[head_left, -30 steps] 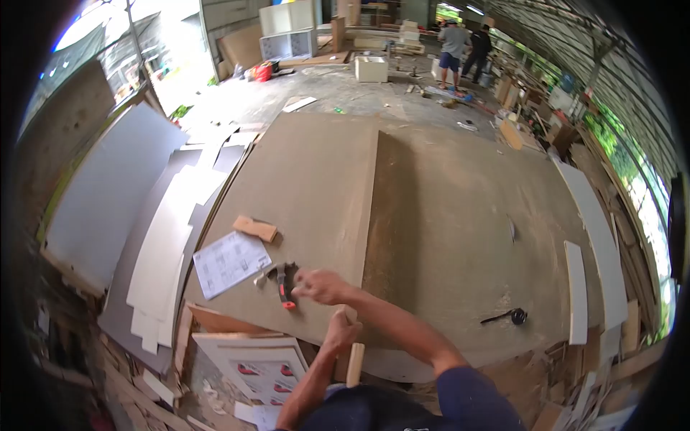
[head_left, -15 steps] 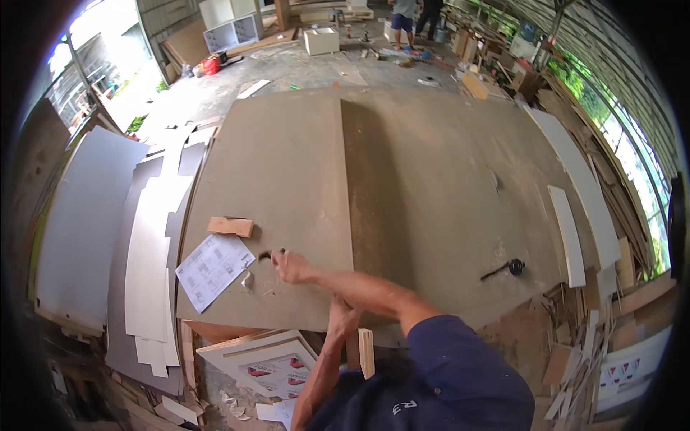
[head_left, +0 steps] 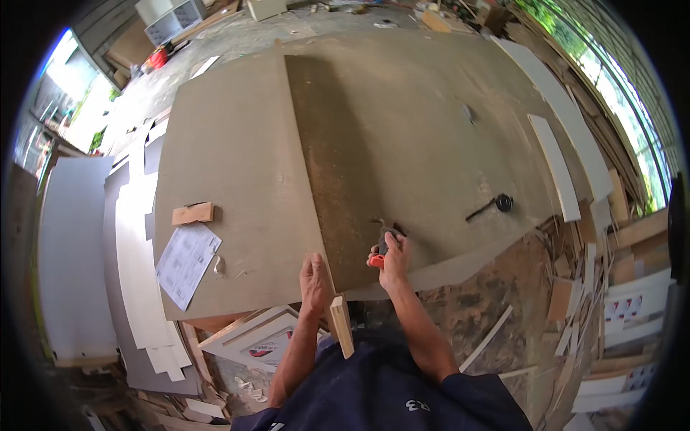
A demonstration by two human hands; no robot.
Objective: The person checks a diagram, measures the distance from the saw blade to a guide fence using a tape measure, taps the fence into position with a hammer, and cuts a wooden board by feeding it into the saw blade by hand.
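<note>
My left hand [head_left: 315, 285] lies with fingers stretched out at the near edge of a raised brown panel [head_left: 237, 144]. Just beside its wrist, a light wooden strip [head_left: 341, 327] juts toward my body. My right hand [head_left: 393, 262] is closed around a small dark hand tool with a red-orange part [head_left: 388, 241], held over the lower sheet [head_left: 431, 165] right of the panel's edge. A printed drawing sheet [head_left: 188, 266] and a small wood block [head_left: 193, 213] lie on the panel at left, near a small pale scrap [head_left: 219, 266].
A black round object with a thin dark arm [head_left: 503, 204] sits on the lower sheet at right, near a narrow white board [head_left: 553, 167]. White panels [head_left: 133, 251] lean along the left. Wood offcuts [head_left: 575, 302] pile up at lower right, and a framed white panel [head_left: 262, 337] stands below the table edge.
My right hand has swung from beside the paper across to the right of the panel edge, bringing the dark tool with it. My left hand has moved slightly left and forward.
</note>
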